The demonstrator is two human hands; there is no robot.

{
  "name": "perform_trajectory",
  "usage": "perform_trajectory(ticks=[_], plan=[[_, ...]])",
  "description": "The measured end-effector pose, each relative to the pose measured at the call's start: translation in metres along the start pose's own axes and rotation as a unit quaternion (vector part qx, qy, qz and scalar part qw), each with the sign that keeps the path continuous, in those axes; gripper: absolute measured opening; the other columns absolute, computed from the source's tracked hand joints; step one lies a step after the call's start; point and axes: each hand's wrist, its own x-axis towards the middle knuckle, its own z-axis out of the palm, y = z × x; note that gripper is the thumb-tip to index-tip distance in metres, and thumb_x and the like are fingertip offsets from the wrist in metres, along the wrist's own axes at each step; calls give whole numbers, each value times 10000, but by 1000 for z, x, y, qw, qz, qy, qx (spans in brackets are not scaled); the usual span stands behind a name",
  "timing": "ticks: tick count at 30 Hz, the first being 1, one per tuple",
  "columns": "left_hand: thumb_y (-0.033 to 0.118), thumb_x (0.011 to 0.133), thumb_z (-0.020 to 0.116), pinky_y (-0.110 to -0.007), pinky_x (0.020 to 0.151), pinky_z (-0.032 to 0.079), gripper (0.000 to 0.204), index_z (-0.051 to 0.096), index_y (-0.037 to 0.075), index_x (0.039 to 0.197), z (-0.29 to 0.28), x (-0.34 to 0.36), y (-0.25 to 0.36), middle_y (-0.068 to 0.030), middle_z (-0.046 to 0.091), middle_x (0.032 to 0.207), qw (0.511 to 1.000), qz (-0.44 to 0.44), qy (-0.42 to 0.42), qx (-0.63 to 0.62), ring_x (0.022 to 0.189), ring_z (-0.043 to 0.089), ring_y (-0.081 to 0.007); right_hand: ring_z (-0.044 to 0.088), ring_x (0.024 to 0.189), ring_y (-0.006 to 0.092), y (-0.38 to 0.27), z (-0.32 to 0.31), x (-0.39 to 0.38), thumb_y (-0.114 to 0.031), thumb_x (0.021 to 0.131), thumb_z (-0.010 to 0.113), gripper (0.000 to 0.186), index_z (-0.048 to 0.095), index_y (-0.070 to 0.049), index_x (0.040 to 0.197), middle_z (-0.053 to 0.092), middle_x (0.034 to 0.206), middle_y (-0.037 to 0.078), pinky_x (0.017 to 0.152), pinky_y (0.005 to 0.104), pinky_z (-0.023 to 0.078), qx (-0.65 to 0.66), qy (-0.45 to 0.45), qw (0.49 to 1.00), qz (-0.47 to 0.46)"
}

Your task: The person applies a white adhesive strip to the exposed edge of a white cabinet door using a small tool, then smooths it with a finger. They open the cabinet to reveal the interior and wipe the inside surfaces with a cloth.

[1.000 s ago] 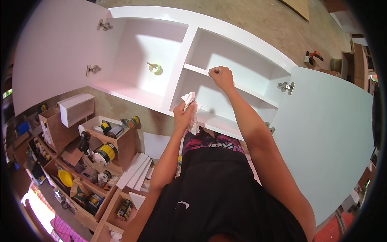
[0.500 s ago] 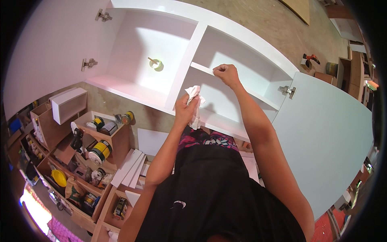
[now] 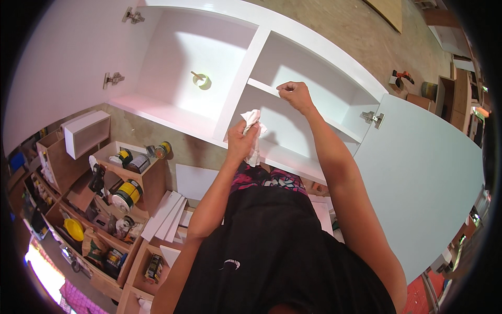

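In front of me lies a white cabinet with its two doors swung wide. My left hand is closed around a crumpled white cloth, which hangs below the fingers over the cabinet's near edge. My right hand has its fingers curled and pinched together beside the front edge of the white shelf in the right compartment. Whatever those fingers hold is too small or hidden to make out. A small pale green cup with a wooden stick in it rests inside the left compartment.
Left door and right door flank the cabinet on metal hinges. At lower left, wooden drawers hold paint cans, a yellow round item and tools. White boards lean near my left arm. An orange-black tool lies beyond.
The view has shifted very slightly. Both hands keep almost the same pose and place, the left with the cloth, the right by the shelf edge.
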Motion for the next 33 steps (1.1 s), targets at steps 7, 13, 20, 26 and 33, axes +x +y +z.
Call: perform_trajectory(ticks=[7,13,20,26,33], plan=[[97,948,668,-277,782,518,268,713,-6,1191,-1,-1,0,-54,728,981,1000,13,-2,29,886,643,-98,677,712,142,5,1,-1,-242,761,726,278,811,-42,935,761,834,94,664,297,541,5,13,1000,-16],[102,947,670,-273,768,514,258,716,-5,1177,-1,-3,0,-51,725,962,1000,1,3,15,867,637,-95,674,718,136,1,3,2,-250,765,733,274,805,-36,921,757,821,76,688,297,538,-1,3,1000,9],[71,952,655,-275,843,519,309,696,-2,1250,1,-1,-10,-64,733,1048,1000,15,-11,-20,951,646,-102,678,731,140,3,3,-2,-261,767,732,256,800,-47,890,750,799,77,699,301,537,2,16,999,-37],[75,950,656,-279,841,517,305,697,-5,1240,1,2,-19,-66,730,1039,1000,21,-13,-13,946,646,-109,671,721,139,-1,7,-1,-256,754,738,253,793,-37,869,744,787,76,688,300,533,-12,28,998,-47],[118,941,672,-291,787,517,263,712,-12,1166,2,6,-21,-77,725,943,999,28,6,16,874,649,-115,672,691,163,-6,11,6,-268,732,746,246,775,-39,818,728,739,81,671,322,536,-22,15,1000,-2]])
